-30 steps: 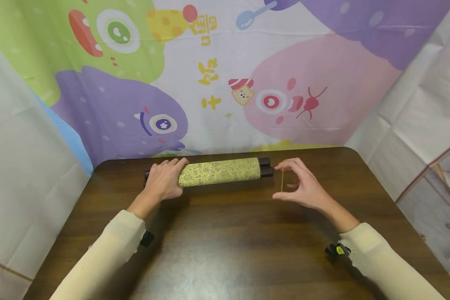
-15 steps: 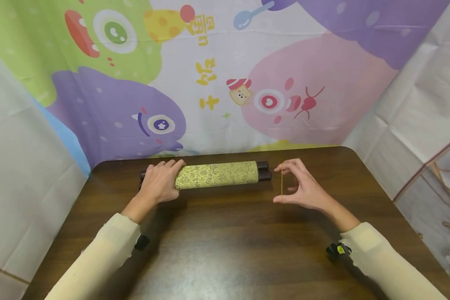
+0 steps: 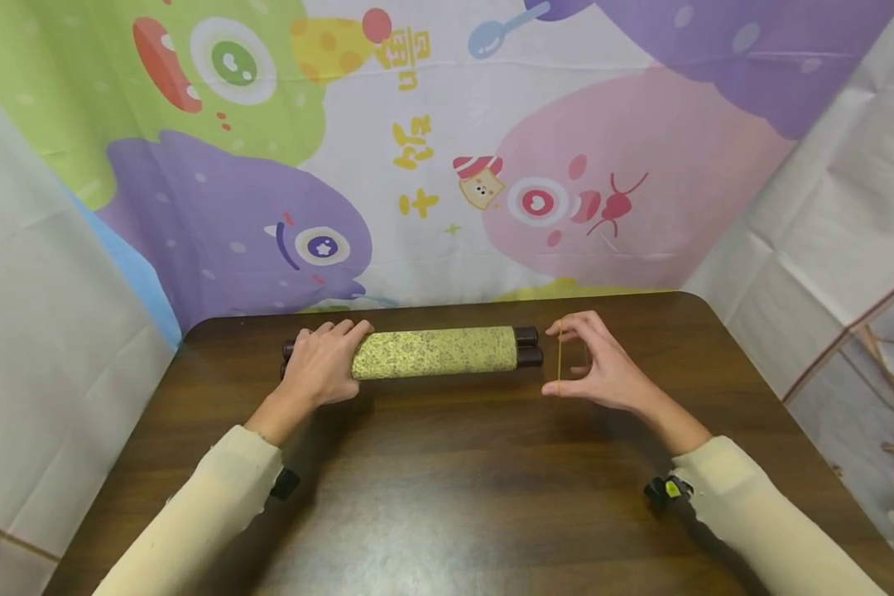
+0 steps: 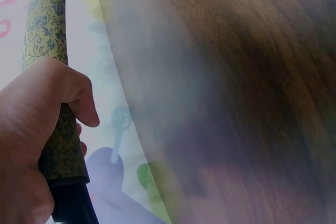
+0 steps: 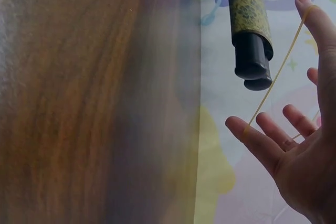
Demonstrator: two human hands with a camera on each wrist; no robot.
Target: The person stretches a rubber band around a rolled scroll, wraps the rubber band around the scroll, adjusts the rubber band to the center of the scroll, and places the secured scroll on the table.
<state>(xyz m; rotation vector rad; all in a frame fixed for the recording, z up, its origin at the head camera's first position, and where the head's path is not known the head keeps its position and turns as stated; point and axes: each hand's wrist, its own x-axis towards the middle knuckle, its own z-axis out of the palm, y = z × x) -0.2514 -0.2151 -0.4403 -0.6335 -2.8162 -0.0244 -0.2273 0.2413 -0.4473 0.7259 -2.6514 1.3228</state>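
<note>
A rolled scroll (image 3: 435, 353) in yellow-green patterned cloth lies crosswise near the table's far edge, with two black rod ends (image 3: 529, 358) side by side at its right. My left hand (image 3: 324, 360) grips the scroll's left part, its thumb curled over the cloth in the left wrist view (image 4: 58, 90). To the right of the rod ends, my right hand (image 3: 599, 364) spreads thumb and fingers apart. A thin yellowish rubber band (image 5: 278, 72) is stretched around them, apart from the rod ends in the head view. The scroll's underside is hidden.
The dark wooden table (image 3: 447, 480) spreads in front of me. A cartoon-printed curtain (image 3: 417, 248) hangs just behind its far edge. Pale fabric walls (image 3: 37, 331) stand on the left and right.
The scroll's right end has dipped slightly towards me, so it lies more level in the head view. The left hand keeps its grip. My right hand stays spread with the rubber band around it.
</note>
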